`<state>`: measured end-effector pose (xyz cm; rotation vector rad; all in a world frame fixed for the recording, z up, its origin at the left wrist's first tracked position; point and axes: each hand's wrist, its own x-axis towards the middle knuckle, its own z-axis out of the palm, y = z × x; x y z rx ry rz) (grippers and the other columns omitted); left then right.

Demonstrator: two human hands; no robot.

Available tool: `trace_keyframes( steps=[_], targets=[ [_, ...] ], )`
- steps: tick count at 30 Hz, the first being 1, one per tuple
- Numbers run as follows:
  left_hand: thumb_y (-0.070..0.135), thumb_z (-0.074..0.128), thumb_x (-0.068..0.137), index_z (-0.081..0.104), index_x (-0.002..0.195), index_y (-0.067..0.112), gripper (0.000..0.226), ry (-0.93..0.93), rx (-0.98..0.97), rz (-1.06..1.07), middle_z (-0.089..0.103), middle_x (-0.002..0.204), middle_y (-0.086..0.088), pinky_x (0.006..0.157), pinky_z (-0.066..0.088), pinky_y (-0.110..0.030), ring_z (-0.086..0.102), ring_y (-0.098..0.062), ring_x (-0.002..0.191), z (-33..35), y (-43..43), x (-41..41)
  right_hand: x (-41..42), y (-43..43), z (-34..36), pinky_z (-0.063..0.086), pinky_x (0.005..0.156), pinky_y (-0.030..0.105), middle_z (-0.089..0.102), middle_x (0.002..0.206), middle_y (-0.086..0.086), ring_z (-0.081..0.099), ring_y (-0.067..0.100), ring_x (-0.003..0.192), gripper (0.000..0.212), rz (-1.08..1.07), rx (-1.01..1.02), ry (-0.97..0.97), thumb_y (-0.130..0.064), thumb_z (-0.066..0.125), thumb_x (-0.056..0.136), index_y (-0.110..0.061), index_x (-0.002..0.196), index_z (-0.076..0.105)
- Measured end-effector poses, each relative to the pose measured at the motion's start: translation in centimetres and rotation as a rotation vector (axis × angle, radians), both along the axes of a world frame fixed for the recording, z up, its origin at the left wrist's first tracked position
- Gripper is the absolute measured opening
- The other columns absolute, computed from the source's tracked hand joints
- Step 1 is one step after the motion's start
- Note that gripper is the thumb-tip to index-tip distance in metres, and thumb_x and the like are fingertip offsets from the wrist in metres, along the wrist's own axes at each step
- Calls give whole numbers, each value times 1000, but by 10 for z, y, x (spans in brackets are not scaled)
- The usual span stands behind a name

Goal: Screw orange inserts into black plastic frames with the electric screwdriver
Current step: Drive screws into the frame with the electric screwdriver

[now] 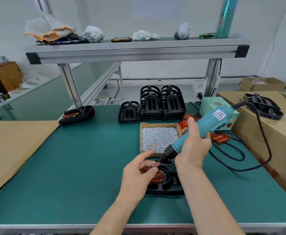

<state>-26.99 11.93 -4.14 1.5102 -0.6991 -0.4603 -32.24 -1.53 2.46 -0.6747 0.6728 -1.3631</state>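
Observation:
A black plastic frame (169, 185) lies flat on the green mat near the front edge, with an orange insert (159, 177) seated in it. My right hand (193, 146) grips the teal electric screwdriver (204, 128), tilted so its bit points down-left. A small screw (154, 165) sits at the bit's tip, just above the insert. My left hand (138, 173) hovers over the frame's left part with its fingers curled beside the screw; whether they touch it I cannot tell.
A cardboard tray of silver screws (158, 138) sits behind the frame. Stacks of black frames (160, 104) stand further back, loose orange inserts (221, 138) lie to the right, and an assembled frame (77, 114) is at the left. The screwdriver's cable (264, 141) loops across the right side.

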Motion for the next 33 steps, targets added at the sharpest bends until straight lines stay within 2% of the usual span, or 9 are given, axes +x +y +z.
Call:
trace_keyframes(
  steps=[2,5,9,12,15,20,23,27,33],
  targets=[
    [0,72,83,63,120,40,55,-103,64,-4,76,96,13,74,46,-7,67,3,88,0,3,2,0,2,0,47,52,20,57,56,-6,52,7,51,19,-5,-28,14,-20,75,87,-13,89,57],
    [19,78,79,56,127,50,62,-290,179,24,65,116,19,94,39,-9,55,6,114,-4,11,8,-1,2,0,48,53,22,57,56,-5,52,8,51,19,-23,-94,37,-19,76,87,-14,86,57],
    [61,67,67,47,139,42,78,-489,345,-43,45,133,26,113,29,-26,34,0,132,-15,26,17,-5,2,-4,47,52,22,57,55,-6,53,8,50,22,-38,-212,97,-24,76,83,-16,80,56],
    [73,62,63,42,144,37,91,-561,421,-93,35,144,22,117,24,-32,28,-1,137,-22,27,19,-8,5,-9,46,53,25,55,59,0,51,13,53,21,-32,-272,136,-34,78,76,-25,74,58],
    [76,62,62,44,144,34,94,-586,429,-83,32,147,22,118,23,-29,27,0,138,-25,25,19,-8,9,-12,46,54,26,54,61,0,49,15,55,16,-15,-297,154,-39,78,72,-34,70,63],
    [76,65,61,51,142,25,97,-585,412,-78,36,135,24,114,29,-22,33,3,131,-26,24,20,-7,10,-16,46,57,32,56,65,6,50,20,59,22,-26,-324,183,-38,78,74,-24,77,62],
    [77,67,60,53,139,27,95,-603,399,-69,36,129,27,109,27,-13,35,3,128,-27,24,18,-6,11,-18,47,57,31,59,65,3,52,18,58,20,-25,-336,202,-40,78,73,-26,75,63],
    [79,67,59,53,137,27,95,-617,400,-60,33,125,31,105,28,-10,35,3,127,-28,24,18,-5,12,-20,47,58,32,59,65,2,53,18,59,15,-18,-346,211,-41,78,73,-34,71,65],
    [79,69,58,55,130,31,88,-656,381,-43,30,121,34,96,28,-4,36,1,123,-30,23,18,-2,12,-25,49,60,36,62,65,1,55,19,60,18,-25,-369,265,-44,77,73,-32,71,65]
  ],
)
